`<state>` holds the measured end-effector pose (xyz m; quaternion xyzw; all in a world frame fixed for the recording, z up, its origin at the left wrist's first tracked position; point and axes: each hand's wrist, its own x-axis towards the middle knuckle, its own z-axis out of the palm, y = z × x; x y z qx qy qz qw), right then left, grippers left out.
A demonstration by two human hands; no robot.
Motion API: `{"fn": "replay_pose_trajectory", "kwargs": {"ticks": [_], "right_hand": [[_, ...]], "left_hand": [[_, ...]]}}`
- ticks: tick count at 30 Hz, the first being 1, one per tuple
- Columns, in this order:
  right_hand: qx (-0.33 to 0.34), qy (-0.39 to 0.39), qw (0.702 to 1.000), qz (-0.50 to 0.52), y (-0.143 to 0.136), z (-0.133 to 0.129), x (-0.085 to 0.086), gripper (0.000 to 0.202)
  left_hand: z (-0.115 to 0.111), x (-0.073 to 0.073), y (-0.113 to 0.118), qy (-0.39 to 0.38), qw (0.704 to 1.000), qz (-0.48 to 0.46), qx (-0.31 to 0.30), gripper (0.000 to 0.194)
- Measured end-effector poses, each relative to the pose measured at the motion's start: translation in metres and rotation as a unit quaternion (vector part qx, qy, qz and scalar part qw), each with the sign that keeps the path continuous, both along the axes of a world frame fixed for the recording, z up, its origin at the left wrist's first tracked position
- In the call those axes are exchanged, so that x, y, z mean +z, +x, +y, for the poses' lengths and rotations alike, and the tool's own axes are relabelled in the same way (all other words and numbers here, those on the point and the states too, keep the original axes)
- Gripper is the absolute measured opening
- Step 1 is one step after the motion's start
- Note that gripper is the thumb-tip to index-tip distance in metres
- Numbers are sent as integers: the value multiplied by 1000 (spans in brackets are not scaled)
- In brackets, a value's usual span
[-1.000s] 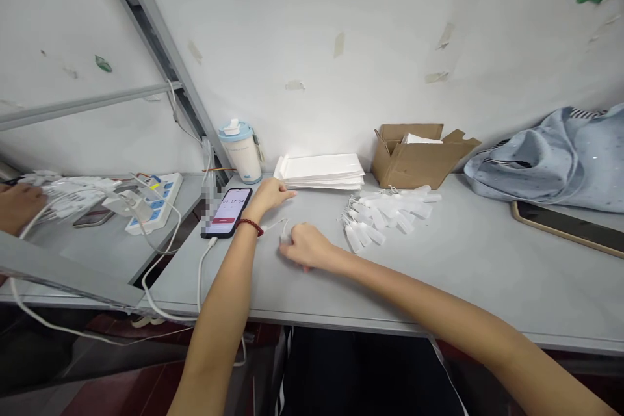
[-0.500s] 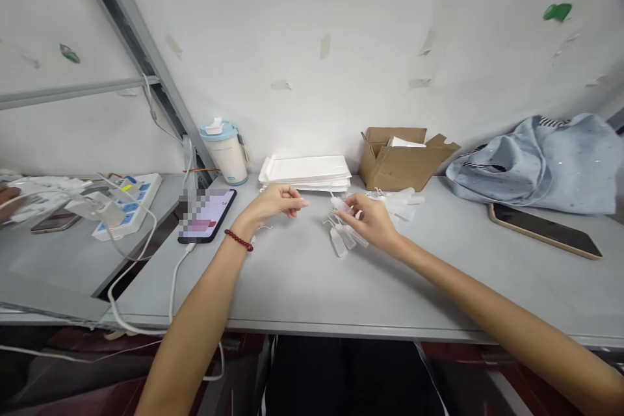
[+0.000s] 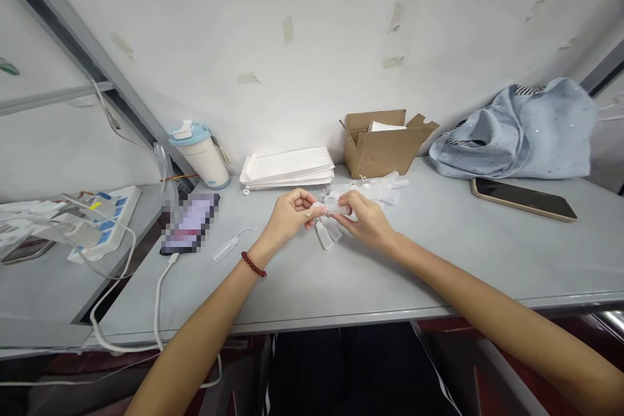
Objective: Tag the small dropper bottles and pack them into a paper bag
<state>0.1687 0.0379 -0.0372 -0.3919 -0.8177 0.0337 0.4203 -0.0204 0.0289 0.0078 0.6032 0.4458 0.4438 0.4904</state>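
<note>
Between my two hands is a small translucent plastic tube [image 3: 335, 206] with a thin white cord at one end. My left hand [image 3: 291, 213] is closed in a pinch at its corded end. The fingers of my right hand [image 3: 364, 218] grip the other end. Several similar tubes [image 3: 325, 234] lie just below my fingers, partly covered by them. More of them form a loose pile [image 3: 383, 190] behind my right hand. One single tube [image 3: 225, 250], its cord stretched out, lies on the grey table to the left of my left wrist.
Along the wall stand a blue-lidded cup [image 3: 201, 155], a stack of white envelopes [image 3: 287, 169], an opened cardboard box [image 3: 377, 155] and a light blue cloth bag [image 3: 521, 133]. One phone [image 3: 190, 224] is plugged in at left; another phone [image 3: 524, 200] lies at right. A power strip [image 3: 110, 224] sits further left.
My hands have come together, and my left hand now pinches the tube that my right hand holds. The camera view has turned slightly right, and the single tube at left shows fully.
</note>
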Motion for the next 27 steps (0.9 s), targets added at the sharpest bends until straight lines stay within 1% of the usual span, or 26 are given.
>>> {"fn": "replay_pose_trajectory", "kwargs": {"ticks": [6,10,14,19,23,27], "right_hand": [[5,10,1000,3,-2,-2,-2,11],[0,10,1000,13,-3,-1,-2,13],[20,10,1000,12,-3,-1,-3,11],[43,6,999,3,-3,-2,-3,7],[53,-2,999,-6,-2,-3,-3,9],[48,-6,999,-2,-3,-5,-2,9]], "left_hand": [[1,-2,-1,10,1000,18,16,34],[0,-1,0,11,999,31,10,33],[0,-3,0,-4,999,32,-8,32],[1,-7,-1,-23,998,19,-51,33],[2,-12,-1,16,998,25,-55,33],[2,-16,-1,46,998,28,-43,31]]}}
